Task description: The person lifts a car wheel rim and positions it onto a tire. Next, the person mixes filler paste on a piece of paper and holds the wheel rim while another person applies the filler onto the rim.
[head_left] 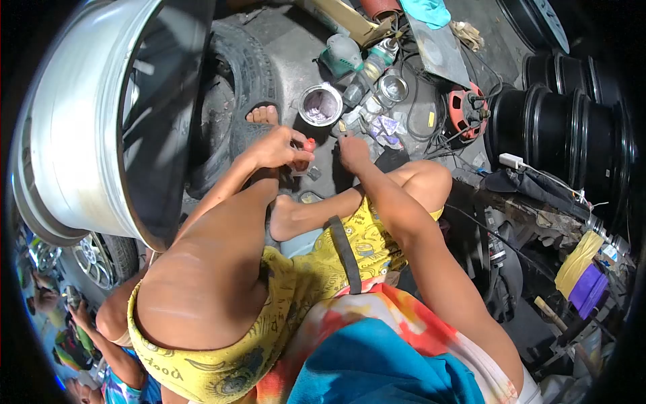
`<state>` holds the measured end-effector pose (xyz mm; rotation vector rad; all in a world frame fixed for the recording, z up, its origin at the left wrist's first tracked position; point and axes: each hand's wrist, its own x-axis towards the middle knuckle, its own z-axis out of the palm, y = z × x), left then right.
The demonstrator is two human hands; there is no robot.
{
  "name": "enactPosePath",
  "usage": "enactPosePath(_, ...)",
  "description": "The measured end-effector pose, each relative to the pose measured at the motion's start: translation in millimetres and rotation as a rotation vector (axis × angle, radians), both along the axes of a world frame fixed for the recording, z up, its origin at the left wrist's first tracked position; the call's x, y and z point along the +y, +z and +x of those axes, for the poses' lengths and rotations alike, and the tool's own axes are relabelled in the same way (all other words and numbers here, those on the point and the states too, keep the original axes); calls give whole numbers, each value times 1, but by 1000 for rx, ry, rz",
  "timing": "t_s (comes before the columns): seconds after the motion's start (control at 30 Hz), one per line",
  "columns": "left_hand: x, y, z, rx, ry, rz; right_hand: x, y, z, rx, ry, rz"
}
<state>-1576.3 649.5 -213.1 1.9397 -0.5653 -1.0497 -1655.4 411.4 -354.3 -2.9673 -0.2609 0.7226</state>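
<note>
My left hand point(277, 148) reaches out above my bare foot and has its fingers round a small bottle with a red cap point(309, 145). To its right, my right hand point(353, 152) is closed, its fingertips near a small greyish piece that is too small to make out. Just beyond the hands stands an open can point(320, 105) with pale residue inside. Crumpled white and purple packets point(386, 130) lie to the right of it, next to a second round tin point(392, 88).
A large silver wheel rim point(87, 114) and a tyre point(252, 64) stand at the left. A green power tool point(341, 55), a red cable reel point(467, 113) and loose cables lie ahead. Black rims point(538, 128) line the right. Another person's arm point(111, 347) shows at the lower left.
</note>
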Motion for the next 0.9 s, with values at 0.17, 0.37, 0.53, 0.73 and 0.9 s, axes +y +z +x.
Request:
enactPosePath(0.17, -12, -5, 2, 95, -84, -8, -27, 40, 7, 49, -410, 269)
enactPosePath(0.37, -12, -14, -2, 2, -58, -8, -38, 128, 22, -38, -726, 402)
enactPosePath(0.53, -16, 21, -4, 43, 59, -85, 14, 165, 19, -29, -634, 671)
enactPosePath(0.73, -1, 1, -5, 22, 95, -94, 54, 160, 18, 36, -611, 869)
enactPosePath(0.9, 6, -11, -13, 390, 444, -273, 13, 157, 18, 4, -831, 1157)
